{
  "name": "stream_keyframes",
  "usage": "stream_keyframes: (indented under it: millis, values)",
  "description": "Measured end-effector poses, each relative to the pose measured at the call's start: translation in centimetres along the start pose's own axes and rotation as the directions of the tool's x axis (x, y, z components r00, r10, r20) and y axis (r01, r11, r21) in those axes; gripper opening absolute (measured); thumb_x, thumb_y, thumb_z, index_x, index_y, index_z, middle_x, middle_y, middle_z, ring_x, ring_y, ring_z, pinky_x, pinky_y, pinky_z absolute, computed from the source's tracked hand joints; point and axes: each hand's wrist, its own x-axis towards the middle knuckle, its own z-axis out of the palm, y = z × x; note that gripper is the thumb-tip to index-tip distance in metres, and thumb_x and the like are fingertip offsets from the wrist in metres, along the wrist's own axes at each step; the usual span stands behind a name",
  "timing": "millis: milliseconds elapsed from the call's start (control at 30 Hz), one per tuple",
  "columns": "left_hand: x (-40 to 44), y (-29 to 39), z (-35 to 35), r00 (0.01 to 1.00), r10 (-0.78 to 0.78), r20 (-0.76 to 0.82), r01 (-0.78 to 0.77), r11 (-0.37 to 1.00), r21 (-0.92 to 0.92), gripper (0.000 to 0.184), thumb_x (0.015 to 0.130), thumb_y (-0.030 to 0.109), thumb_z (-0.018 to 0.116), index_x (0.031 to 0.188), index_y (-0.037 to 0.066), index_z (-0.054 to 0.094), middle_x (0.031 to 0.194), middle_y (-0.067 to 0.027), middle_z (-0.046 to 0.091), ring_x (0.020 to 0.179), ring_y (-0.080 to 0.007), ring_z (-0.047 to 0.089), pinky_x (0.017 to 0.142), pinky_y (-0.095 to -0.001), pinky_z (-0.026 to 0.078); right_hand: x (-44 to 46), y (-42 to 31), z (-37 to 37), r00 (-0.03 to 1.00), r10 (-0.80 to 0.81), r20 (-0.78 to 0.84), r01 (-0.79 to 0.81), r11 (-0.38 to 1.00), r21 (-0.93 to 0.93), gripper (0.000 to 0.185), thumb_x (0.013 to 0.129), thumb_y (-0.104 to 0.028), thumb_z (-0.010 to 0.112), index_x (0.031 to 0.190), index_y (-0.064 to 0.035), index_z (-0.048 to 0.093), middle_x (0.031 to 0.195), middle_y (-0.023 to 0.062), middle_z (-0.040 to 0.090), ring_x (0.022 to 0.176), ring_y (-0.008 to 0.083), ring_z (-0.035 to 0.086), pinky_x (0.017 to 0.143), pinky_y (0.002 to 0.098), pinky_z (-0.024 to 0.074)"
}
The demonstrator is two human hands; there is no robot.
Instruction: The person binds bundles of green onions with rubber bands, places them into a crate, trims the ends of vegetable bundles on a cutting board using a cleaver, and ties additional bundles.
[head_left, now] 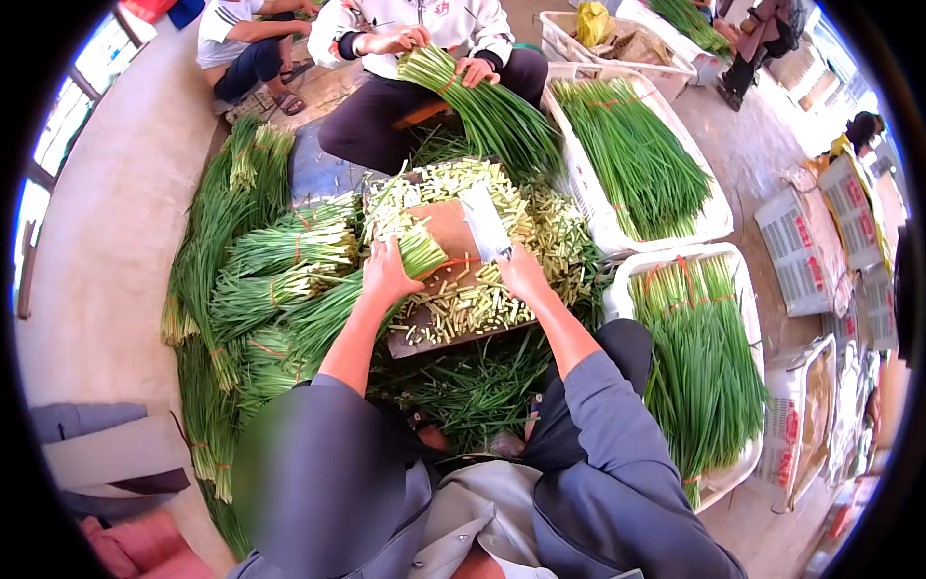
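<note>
Left fingers (389, 273) curled over green stalks (422, 253), right hand (524, 273) gripping knife (485, 224)

Red printing (816, 273) on the crates (779, 232) and white jacket (463, 19) is too small to read.

The view is bright, with daylight at the windows (82, 82) on the left edge, blown out to white with blue fringes. Pale glare also washes the upper right. The blade (484, 222) shines nearly white; the loose leaves (473, 386) below lie in shadow. The middle is fairly sharp. 1 smeared patch blurs the grey cloth (328, 482) at lower left. Fisheye distortion bends the outer crates (793, 251), and black fills all 4 corners.
</note>
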Motion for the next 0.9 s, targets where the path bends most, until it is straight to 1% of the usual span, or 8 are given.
stream_keyframes:
  millis: [33, 100, 267, 333, 467, 600, 767, 900]
  values:
    - [-0.6, -0.3, 0.4, 1.0, -0.008, -0.011, 0.008, 1.0, 0.001, 0.099, 0.057, 0.037, 0.092, 0.135, 0.0, 0.045, 0.127, -0.0228, 0.058, 0.122, -0.038, 0.057, 0.103, -0.0495, 0.046, -0.5, -0.5, -0.4, 0.999, 0.04, -0.006, -0.04, 0.998, -0.048, 0.042, 0.098, -0.033, 0.06, 0.118, 0.0031, 0.055, 0.112, 0.0336, 0.066, 0.105, 0.0482, 0.064, 0.092, 0.0533, 0.0498]
    - [-1.5, -0.7, 1.2, 0.988, 0.029, -0.151, -0.033, 0.999, -0.022, 0.095, 0.058, 0.035, 0.092, 0.135, 0.001, 0.046, 0.123, -0.0214, 0.059, 0.117, -0.0382, 0.058, 0.099, -0.0503, 0.046, -1.5, -1.6, -0.8, 0.62, -0.679, -0.394, 0.294, 0.666, -0.685, 0.038, 0.099, -0.027, 0.06, 0.124, -0.0002, 0.051, 0.088, 0.0228, 0.069, 0.076, 0.0336, 0.071, 0.068, 0.0435, 0.0575]
    - [-5.5, 0.7, -0.6, 0.952, 0.122, -0.281, -0.151, 0.985, -0.085, 0.082, 0.06, 0.02, 0.089, 0.131, 0.004, 0.052, 0.117, -0.0164, 0.062, 0.111, -0.0365, 0.059, 0.097, -0.0463, 0.045, -2.0, -9.7, -0.6, 0.829, -0.545, -0.126, 0.555, 0.829, 0.071, 0.044, 0.097, -0.032, 0.067, 0.128, -0.0022, 0.058, 0.084, 0.0174, 0.068, 0.072, 0.0252, 0.069, 0.063, 0.0383, 0.0568]
    - [-6.8, 1.0, -1.6, 0.929, 0.178, -0.326, -0.212, 0.974, -0.073, 0.082, 0.059, 0.02, 0.088, 0.132, 0.004, 0.052, 0.114, -0.0162, 0.063, 0.11, -0.0364, 0.059, 0.096, -0.046, 0.046, -3.9, -13.4, -1.5, 0.964, -0.197, 0.18, 0.104, 0.899, 0.427, 0.045, 0.092, -0.034, 0.074, 0.12, -0.0009, 0.065, 0.077, 0.0116, 0.068, 0.06, 0.0203, 0.067, 0.054, 0.0338, 0.0541]
    - [-8.8, 1.4, -3.6, 0.911, 0.199, -0.361, -0.256, 0.96, -0.115, 0.084, 0.06, 0.018, 0.088, 0.134, 0.004, 0.051, 0.115, -0.0166, 0.062, 0.11, -0.0372, 0.059, 0.097, -0.0467, 0.046, -2.7, -13.5, 0.1, 0.905, -0.348, 0.243, 0.211, 0.865, 0.454, 0.028, 0.097, -0.026, 0.07, 0.105, 0.001, 0.068, 0.072, 0.0079, 0.067, 0.054, 0.0136, 0.064, 0.048, 0.0289, 0.0518]
    - [-11.6, 0.5, -5.0, 0.898, 0.207, -0.389, -0.296, 0.937, -0.185, 0.097, 0.061, 0.017, 0.088, 0.146, 0.003, 0.042, 0.117, -0.018, 0.061, 0.109, -0.0386, 0.058, 0.097, -0.0478, 0.046, -5.8, -16.0, -5.7, 0.926, -0.352, -0.138, 0.346, 0.64, 0.686, 0.016, 0.101, -0.019, 0.065, 0.1, -0.0032, 0.064, 0.073, 0.0048, 0.066, 0.057, 0.013, 0.065, 0.052, 0.029, 0.0543]
    - [-14.8, -1.7, -6.9, 0.838, 0.089, -0.539, -0.297, 0.902, -0.313, 0.105, 0.06, 0.015, 0.089, 0.151, 0.003, 0.038, 0.118, -0.019, 0.061, 0.111, -0.0394, 0.058, 0.098, -0.0474, 0.046, -11.7, -16.0, -18.6, 0.535, -0.219, -0.816, 0.762, 0.541, 0.355, 0.015, 0.105, -0.018, 0.057, 0.096, -0.0067, 0.059, 0.073, 0.0028, 0.061, 0.061, 0.0101, 0.057, 0.06, 0.0251, 0.0495]
    - [-16.3, -2.6, -10.9, 0.731, -0.048, -0.681, -0.315, 0.861, -0.399, 0.095, 0.062, 0.016, 0.091, 0.144, 0.002, 0.045, 0.123, -0.0184, 0.062, 0.116, -0.0355, 0.061, 0.101, -0.0426, 0.049, -19.1, -11.1, -11.7, 0.667, -0.728, -0.158, 0.736, 0.677, -0.017, 0.011, 0.097, -0.014, 0.063, 0.094, -0.0034, 0.063, 0.079, 0.0075, 0.063, 0.068, 0.0191, 0.061, 0.067, 0.0325, 0.0528]
